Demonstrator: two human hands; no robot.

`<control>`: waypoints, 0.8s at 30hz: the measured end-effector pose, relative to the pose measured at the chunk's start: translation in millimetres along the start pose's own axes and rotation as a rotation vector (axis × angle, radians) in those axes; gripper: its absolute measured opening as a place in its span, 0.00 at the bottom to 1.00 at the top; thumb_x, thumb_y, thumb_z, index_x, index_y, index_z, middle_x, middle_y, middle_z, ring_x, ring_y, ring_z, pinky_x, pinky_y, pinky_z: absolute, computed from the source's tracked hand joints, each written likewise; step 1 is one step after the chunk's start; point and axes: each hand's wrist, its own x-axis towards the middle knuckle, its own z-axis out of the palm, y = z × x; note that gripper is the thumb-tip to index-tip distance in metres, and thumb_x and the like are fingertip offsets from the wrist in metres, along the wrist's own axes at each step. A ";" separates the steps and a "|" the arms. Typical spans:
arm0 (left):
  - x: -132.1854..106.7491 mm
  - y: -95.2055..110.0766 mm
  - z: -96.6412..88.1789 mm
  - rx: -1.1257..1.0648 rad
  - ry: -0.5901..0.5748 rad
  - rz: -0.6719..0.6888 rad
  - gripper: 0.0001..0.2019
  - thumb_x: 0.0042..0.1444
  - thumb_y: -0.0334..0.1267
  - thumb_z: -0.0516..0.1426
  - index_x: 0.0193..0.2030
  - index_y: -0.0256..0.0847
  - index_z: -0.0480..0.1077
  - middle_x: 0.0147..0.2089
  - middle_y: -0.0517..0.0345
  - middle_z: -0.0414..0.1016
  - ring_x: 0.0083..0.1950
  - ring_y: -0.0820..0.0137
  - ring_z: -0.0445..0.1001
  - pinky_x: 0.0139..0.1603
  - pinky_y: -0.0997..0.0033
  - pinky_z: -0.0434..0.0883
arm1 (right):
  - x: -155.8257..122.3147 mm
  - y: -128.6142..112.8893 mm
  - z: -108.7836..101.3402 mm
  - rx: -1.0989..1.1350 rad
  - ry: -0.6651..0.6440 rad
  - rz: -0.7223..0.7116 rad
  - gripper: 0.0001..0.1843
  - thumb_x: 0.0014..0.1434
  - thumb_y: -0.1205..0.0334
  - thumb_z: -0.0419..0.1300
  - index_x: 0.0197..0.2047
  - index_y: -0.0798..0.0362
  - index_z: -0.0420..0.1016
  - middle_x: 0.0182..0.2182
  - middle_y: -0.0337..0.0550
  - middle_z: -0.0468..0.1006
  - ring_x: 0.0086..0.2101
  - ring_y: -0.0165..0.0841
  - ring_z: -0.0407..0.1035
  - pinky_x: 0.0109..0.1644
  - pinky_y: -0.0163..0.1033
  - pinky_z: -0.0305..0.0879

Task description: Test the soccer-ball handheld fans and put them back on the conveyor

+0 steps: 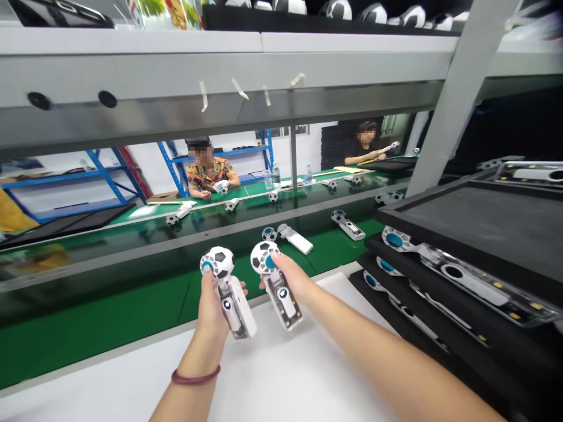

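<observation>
at the centre of the frame, a left hand (211, 305) closes its grip around the left device (231, 310), a handheld piece with a football-patterned head, the thumb on its blue disc (211, 265); a dark red band (196, 378) circles the wrist. just beside it, a right hand (297, 281) has its grip wrapped around the right device (284, 293), its clear handle tilted toward the lower right. the two pieces are apart, above a white desk (272, 381) at the bottom of the frame. beyond, a green strip (153, 328) carries more of the kind, among them a white-handled device (298, 240) and a clear-handled device (350, 227). black trays (475, 205) bearing others are stacked at right. in the background, a person in a patterned shirt (213, 170) (dark cap on, upper left of centre) holds one, as does another person (367, 153), upper right. bottles (276, 176) stand between them.
</observation>
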 end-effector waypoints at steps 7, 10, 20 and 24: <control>-14.1 -62.0 -37.9 0.187 -0.089 0.228 0.30 0.39 0.55 0.64 0.46 0.39 0.67 0.47 0.48 0.74 0.53 0.52 0.69 0.48 0.61 0.68 | -31.1 53.1 -2.2 -0.067 0.099 -0.317 0.30 0.47 0.39 0.61 0.46 0.52 0.66 0.43 0.46 0.73 0.46 0.41 0.66 0.50 0.45 0.63; -19.1 -77.8 -50.9 0.169 -0.240 0.152 0.33 0.40 0.52 0.65 0.52 0.41 0.61 0.51 0.46 0.71 0.54 0.51 0.67 0.52 0.56 0.65 | -36.0 66.5 -13.9 -0.132 0.034 -0.235 0.30 0.46 0.47 0.66 0.49 0.49 0.63 0.45 0.44 0.71 0.48 0.40 0.65 0.54 0.46 0.59; -29.1 -73.3 -56.3 0.109 -0.426 -0.075 0.37 0.42 0.45 0.66 0.57 0.41 0.53 0.41 0.50 0.73 0.44 0.55 0.73 0.45 0.59 0.67 | -46.4 88.1 -20.5 0.246 -0.094 0.170 0.35 0.39 0.59 0.70 0.47 0.51 0.56 0.31 0.36 0.72 0.33 0.36 0.71 0.41 0.46 0.66; -35.9 -68.4 -52.0 0.126 -0.414 -0.096 0.36 0.43 0.45 0.65 0.56 0.41 0.54 0.46 0.46 0.73 0.49 0.52 0.71 0.46 0.58 0.66 | -52.6 77.8 -16.7 0.230 -0.116 0.210 0.33 0.39 0.63 0.68 0.47 0.51 0.57 0.34 0.39 0.73 0.37 0.39 0.72 0.45 0.48 0.64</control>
